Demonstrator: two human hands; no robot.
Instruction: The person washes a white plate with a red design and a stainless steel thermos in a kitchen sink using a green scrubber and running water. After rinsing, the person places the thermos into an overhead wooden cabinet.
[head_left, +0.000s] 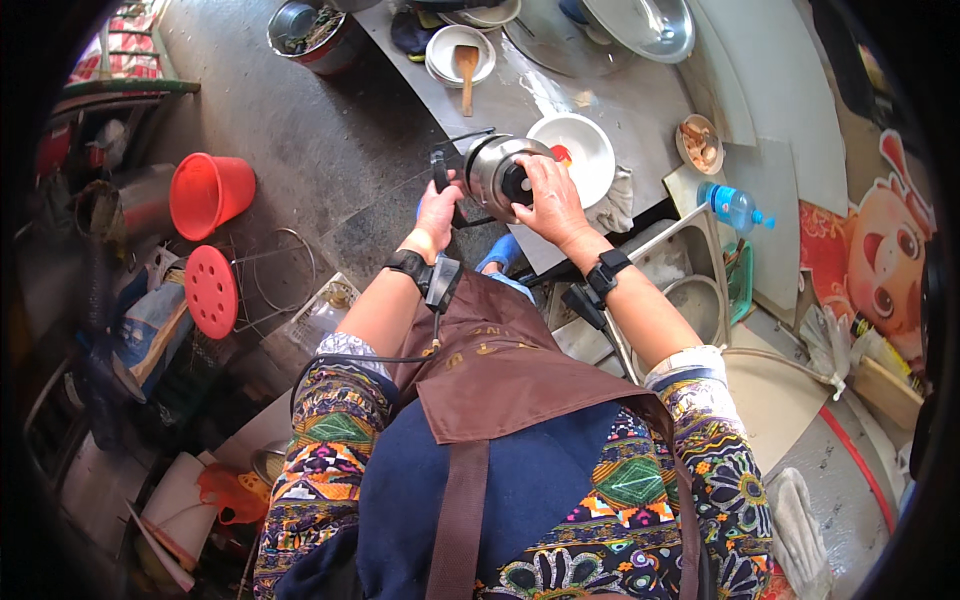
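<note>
A stainless steel kettle (491, 176) with a black lid knob (516, 184) is held up at the near edge of the steel worktop (637, 97). My left hand (437, 210) grips its black side handle. The fingers and thumb of my right hand (551, 196) are around the black lid knob. Just beyond my right hand stands a white bowl (589, 161) with something red and yellow in it, partly hidden by the kettle and the hand. A crumpled grey cloth (616, 201) lies beside the bowl.
A wooden spatula (466, 71) rests on stacked white bowls (439, 56). Right are a small bowl of food pieces (700, 144), a blue plastic bottle (731, 206) and a metal sink (709, 262). On the floor at left are a red bucket (232, 191) and a red stool (211, 291).
</note>
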